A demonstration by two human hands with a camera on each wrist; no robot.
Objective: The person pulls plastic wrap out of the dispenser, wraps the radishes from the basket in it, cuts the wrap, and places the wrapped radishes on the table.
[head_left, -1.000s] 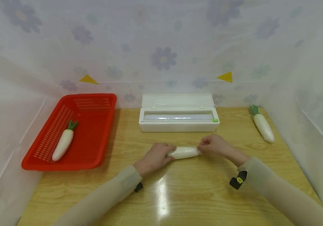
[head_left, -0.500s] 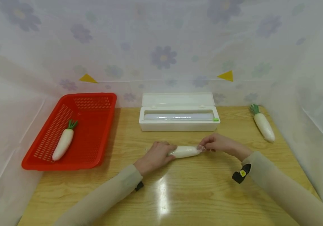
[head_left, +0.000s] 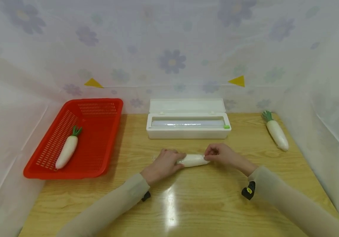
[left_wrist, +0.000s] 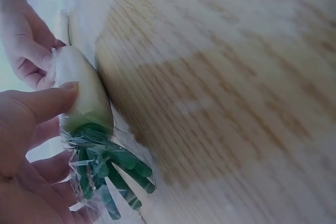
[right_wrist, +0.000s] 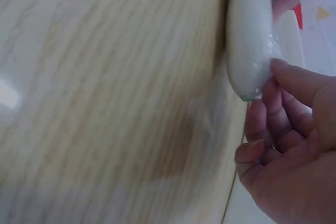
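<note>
A white radish [head_left: 194, 160] in clear plastic wrap lies across the middle of the wooden table. My left hand [head_left: 164, 165] grips its leafy end, thumb on the white body. In the left wrist view, crinkled film surrounds the green leaves [left_wrist: 113, 169]. At the tip end my right hand [head_left: 223, 154] pinches the wrap against the radish. The right wrist view shows the right thumb [right_wrist: 296, 80] pressing the film near the rounded tip, with the other fingers curled beneath.
Behind the hands stands an open white cling film box [head_left: 188, 133] with a film roll inside and a green slider. A red basket [head_left: 107, 154] on the left holds another radish [head_left: 67, 152]. One more radish [head_left: 277, 134] lies at the far right.
My right hand first drew slightly right with the loose film end showing, then came back left onto the tip, and the film now lies against the radish. My left hand stays in place.
</note>
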